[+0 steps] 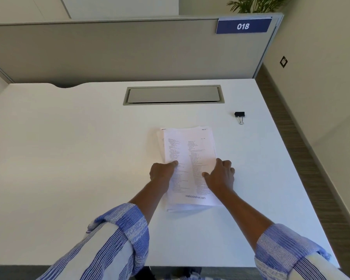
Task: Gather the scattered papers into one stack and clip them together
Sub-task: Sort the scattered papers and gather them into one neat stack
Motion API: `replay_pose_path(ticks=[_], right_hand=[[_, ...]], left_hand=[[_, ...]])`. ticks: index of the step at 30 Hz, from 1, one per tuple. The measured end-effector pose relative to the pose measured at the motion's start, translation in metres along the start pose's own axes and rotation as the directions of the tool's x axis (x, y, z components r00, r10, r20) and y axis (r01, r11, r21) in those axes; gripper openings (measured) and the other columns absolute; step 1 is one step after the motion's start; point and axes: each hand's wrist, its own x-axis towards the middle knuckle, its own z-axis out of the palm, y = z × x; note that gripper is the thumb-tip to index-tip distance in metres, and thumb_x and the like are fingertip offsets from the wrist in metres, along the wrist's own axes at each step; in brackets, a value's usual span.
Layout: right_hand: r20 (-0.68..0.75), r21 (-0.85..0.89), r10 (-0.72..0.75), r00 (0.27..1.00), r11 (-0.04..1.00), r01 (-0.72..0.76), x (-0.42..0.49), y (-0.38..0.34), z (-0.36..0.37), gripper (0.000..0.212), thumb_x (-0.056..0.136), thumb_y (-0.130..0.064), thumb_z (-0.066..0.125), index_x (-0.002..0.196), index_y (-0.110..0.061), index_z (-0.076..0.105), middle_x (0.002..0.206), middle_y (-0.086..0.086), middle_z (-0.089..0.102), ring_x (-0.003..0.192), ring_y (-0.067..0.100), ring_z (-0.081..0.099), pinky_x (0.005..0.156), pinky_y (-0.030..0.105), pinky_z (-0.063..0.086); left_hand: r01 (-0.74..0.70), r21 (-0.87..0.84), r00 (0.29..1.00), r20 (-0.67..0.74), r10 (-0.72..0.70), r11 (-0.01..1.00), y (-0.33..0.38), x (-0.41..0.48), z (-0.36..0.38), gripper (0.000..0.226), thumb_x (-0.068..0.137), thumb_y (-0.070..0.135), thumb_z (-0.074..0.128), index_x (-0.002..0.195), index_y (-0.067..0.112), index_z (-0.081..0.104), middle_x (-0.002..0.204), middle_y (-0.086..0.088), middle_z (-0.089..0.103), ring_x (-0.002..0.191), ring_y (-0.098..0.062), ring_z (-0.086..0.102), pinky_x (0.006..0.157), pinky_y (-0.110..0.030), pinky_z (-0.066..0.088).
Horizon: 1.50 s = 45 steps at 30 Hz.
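Observation:
A loose stack of printed white papers (189, 150) lies on the white desk (69, 158), its sheets slightly offset at the left and bottom edges. My left hand (162, 171) grips the stack's left edge, thumb on top of the top sheet. My right hand (220, 174) holds the right edge, its thumb lying on the page and its fingers curled at the side. A black binder clip (239, 116) with silver handles sits apart on the desk, up and to the right of the stack.
A grey cable-tray lid (173, 94) is set into the desk behind the papers. A grey partition (109, 51) with a blue "018" sign (243, 26) closes off the back. The desk's right edge (291, 158) drops to the floor.

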Motion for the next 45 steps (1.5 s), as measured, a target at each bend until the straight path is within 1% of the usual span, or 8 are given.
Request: replay_pose_path(ticks=[9,13,17,22,27,33,38,45], right_hand=[[-0.005,-0.033,-0.033,0.999,0.999,0.033,-0.011,-0.001,0.008,0.060,0.087,-0.033,0.074,0.134,-0.008,0.046,0.139,0.012,0.041,0.125,0.036,0.042,0.098,0.044,0.043],[0.005,-0.044,-0.045,0.999,0.998,0.046,-0.016,-0.001,0.010,0.064,0.088,-0.034,0.073,0.139,-0.008,0.043,0.141,0.012,0.040,0.127,0.036,0.041,0.099,0.043,0.043],[0.036,0.020,-0.057,0.998,0.998,0.056,-0.015,0.000,0.011,0.069,0.088,-0.039,0.072,0.142,-0.007,0.044,0.141,0.014,0.042,0.129,0.036,0.043,0.105,0.042,0.040],[0.014,0.368,0.005,1.000,0.930,-0.010,-0.011,-0.007,0.006,0.077,0.086,-0.050,0.071,0.147,-0.010,0.045,0.136,0.015,0.056,0.125,0.032,0.056,0.105,0.041,0.045],[0.146,0.790,-0.018,0.989,0.603,-0.106,-0.015,-0.029,-0.011,0.056,0.089,-0.041,0.069,0.139,-0.022,0.053,0.128,-0.004,0.067,0.113,0.019,0.066,0.095,0.038,0.053],[0.122,0.839,-0.127,0.984,0.544,-0.034,-0.036,-0.068,-0.011,0.029,0.093,-0.009,0.056,0.120,-0.020,0.062,0.109,0.002,0.073,0.101,0.025,0.069,0.079,0.035,0.056],[0.064,0.848,-0.177,0.982,0.528,0.040,-0.054,-0.108,-0.008,0.026,0.093,-0.010,0.055,0.107,-0.028,0.066,0.106,-0.002,0.074,0.102,0.025,0.070,0.090,0.046,0.058],[-0.104,0.858,-0.284,0.953,0.459,0.230,-0.067,-0.158,-0.033,0.028,0.097,-0.011,0.054,0.114,-0.028,0.067,0.107,-0.008,0.074,0.100,0.017,0.069,0.087,0.035,0.056]], left_hand=[[-0.019,-0.133,0.989,0.143,0.038,0.991,0.001,-0.003,-0.003,0.079,0.051,0.052,0.080,0.114,0.011,0.057,0.109,-0.006,0.066,0.098,-0.030,0.066,0.091,-0.048,0.055],[-0.006,-0.170,0.986,0.166,0.034,0.986,0.004,-0.003,-0.008,0.060,0.067,0.033,0.077,0.117,0.008,0.057,0.111,-0.010,0.066,0.098,-0.031,0.066,0.088,-0.042,0.054],[-0.226,0.025,0.956,0.196,0.217,0.974,0.005,-0.002,-0.026,0.032,0.078,0.002,0.063,0.108,0.013,0.067,0.105,-0.006,0.072,0.088,-0.025,0.067,0.070,-0.029,0.052],[-0.391,-0.022,0.866,0.329,0.376,0.920,0.021,-0.008,-0.067,0.030,0.077,-0.004,0.070,0.097,0.017,0.073,0.096,0.001,0.077,0.087,-0.025,0.071,0.079,-0.031,0.056],[-0.427,-0.086,0.795,0.439,0.419,0.900,0.020,-0.006,-0.116,0.043,0.066,0.007,0.080,0.109,0.008,0.072,0.109,-0.009,0.076,0.100,-0.031,0.072,0.090,-0.042,0.056],[-0.486,0.014,0.831,0.318,0.457,0.874,0.008,-0.004,-0.150,0.025,0.084,0.004,0.068,0.102,0.023,0.070,0.102,0.002,0.076,0.096,-0.027,0.071,0.088,-0.040,0.055],[-0.522,-0.016,0.843,0.137,0.519,0.853,0.005,-0.008,-0.170,0.028,0.084,0.022,0.055,0.110,0.025,0.063,0.107,0.004,0.072,0.100,-0.023,0.068,0.094,-0.051,0.053],[-0.679,-0.136,0.733,-0.059,0.678,0.721,0.028,-0.020,-0.194,0.032,0.088,0.018,0.054,0.117,0.029,0.058,0.111,0.007,0.068,0.105,-0.017,0.065,0.090,-0.038,0.053]])
